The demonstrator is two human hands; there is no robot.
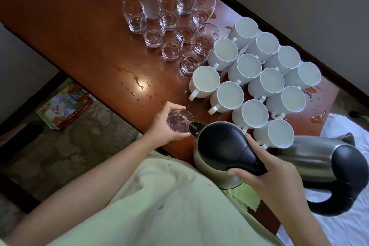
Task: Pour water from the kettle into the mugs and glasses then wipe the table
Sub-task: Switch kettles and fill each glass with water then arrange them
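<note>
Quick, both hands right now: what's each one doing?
Left hand: grips a small glass at the kettle's spout.
Right hand: grips the tilted kettle by its handle.

Green cloth mostly under kettle.

Soft, fairly dim indoor light falls from above. A bright glare spot sits on the glossy counter, beyond the left hand's fingers, and lights up the spilled drops around it. The kettle under the right hand's fingers shows only dull sheen. The mugs cast faint, short shadows. The wide lens tilts and bends the counter's edges; the floor and the nearest cloth look soft and smeared. Detail is slightly hazy throughout.
</note>
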